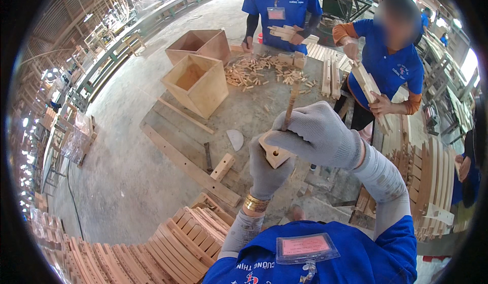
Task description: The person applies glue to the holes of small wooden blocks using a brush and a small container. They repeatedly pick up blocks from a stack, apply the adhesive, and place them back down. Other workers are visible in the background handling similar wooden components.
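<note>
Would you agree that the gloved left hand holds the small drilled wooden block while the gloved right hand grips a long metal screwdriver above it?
Not quite: the head view shows the grey-gloved right hand gripping a thin brown wooden stick, not a metal screwdriver. The rest stands: the grey-gloved left hand holds the small drilled wooden block just below it.

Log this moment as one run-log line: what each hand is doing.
left hand: holds drilled wooden block | right hand: grip on wooden stick, tip at block | behind: dowel pile, two wooden boxes
</note>
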Tool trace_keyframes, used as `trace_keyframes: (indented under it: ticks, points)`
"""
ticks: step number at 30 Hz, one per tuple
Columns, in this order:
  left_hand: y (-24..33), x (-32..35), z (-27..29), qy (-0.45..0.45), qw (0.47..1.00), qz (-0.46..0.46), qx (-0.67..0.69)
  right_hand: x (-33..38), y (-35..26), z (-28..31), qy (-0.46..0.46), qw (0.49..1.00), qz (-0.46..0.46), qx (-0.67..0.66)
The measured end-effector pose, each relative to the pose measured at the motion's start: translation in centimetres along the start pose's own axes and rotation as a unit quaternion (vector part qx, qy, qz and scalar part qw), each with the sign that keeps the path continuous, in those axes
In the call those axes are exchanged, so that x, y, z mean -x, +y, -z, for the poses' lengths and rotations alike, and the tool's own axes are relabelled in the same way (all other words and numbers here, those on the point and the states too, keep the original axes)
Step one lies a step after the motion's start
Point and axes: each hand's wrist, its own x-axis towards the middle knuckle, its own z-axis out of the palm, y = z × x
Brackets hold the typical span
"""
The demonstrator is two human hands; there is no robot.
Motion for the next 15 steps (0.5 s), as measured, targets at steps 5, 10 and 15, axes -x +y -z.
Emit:
trace_keyframes:
  ticks: [5, 10, 15]
  points:
    - [-0.4, 0.2, 0.0, 0.004, 1.000, 0.018, 0.007, -0.5, 0.2, 0.0, 0.022, 0.998, 0.033, -0.048]
    - [0.1, 0.0, 0.0, 0.003, 0.999, -0.019, -0.047, -0.2, 0.2, -0.2, 0.038, 0.995, 0.050, -0.078]
    - [-1.2, 0.6, 0.1, -0.014, 1.000, 0.009, -0.027, 0.3, -0.3, 0.6, 0.052, 0.998, 0.025, -0.028]
